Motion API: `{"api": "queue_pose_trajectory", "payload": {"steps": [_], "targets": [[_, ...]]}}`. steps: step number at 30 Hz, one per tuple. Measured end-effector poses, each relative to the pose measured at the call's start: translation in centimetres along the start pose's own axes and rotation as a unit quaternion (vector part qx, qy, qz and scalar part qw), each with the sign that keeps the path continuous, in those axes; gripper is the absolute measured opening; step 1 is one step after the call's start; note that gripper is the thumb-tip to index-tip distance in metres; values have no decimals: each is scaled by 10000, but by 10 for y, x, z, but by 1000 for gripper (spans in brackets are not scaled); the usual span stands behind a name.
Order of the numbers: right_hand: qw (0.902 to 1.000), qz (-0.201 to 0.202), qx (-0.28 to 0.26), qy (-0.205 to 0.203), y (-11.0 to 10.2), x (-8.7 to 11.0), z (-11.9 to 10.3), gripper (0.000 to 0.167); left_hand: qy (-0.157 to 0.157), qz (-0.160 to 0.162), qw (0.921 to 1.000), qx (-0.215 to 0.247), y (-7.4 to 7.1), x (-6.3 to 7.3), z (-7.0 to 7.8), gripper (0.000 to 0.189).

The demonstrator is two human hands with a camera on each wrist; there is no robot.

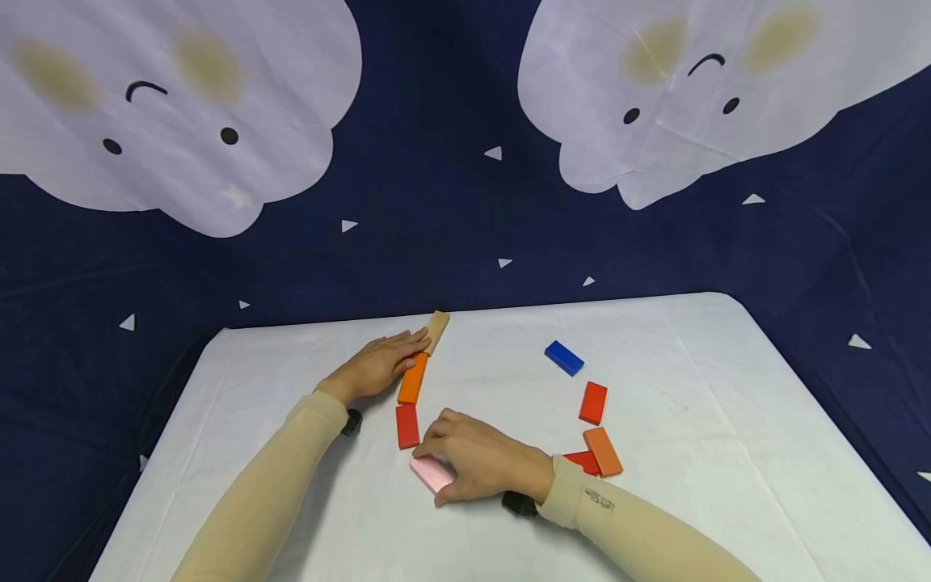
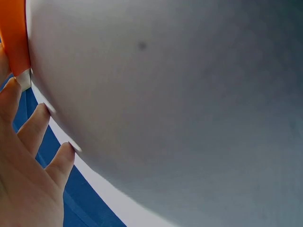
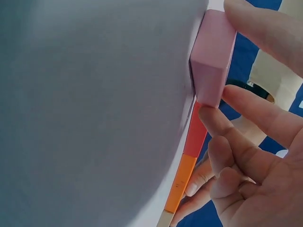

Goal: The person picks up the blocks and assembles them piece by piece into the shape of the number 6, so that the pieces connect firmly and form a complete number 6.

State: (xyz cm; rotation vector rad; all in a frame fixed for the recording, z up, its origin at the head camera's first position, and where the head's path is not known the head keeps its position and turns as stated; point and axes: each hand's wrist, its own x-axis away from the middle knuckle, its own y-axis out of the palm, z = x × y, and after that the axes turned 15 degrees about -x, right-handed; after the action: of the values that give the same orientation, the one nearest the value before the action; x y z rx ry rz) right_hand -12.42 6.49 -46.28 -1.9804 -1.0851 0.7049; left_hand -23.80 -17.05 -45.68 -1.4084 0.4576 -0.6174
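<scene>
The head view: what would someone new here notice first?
Probably the big white cloud prints on the dark blue cloth backdrop, at upper left and upper right. Below, on the white cloth-covered table, the person's right hand pinches a pale pink rectangular block by the near end of a row: a flat beige block, a flat orange block and a flat red block. Right of centre, a blue rectangular block stands out.

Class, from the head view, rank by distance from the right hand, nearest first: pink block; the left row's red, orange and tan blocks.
1. Pink block: in right hand
2. Red block: left, beyond pink
3. Orange block: beside left hand
4. Tan block: far end
</scene>
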Motion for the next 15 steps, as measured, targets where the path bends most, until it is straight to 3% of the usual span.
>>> {"api": "queue_pose_trajectory", "payload": {"steps": [8, 15], "targets": [[9997, -160, -130, 100, -2, 1, 0, 55, -112, -137, 9998, 27, 0, -1, 0, 51], [9999, -112, -86, -72, -7, 9, -2, 51, -90, -120, 9999, -16, -1, 0, 0, 51]]}}
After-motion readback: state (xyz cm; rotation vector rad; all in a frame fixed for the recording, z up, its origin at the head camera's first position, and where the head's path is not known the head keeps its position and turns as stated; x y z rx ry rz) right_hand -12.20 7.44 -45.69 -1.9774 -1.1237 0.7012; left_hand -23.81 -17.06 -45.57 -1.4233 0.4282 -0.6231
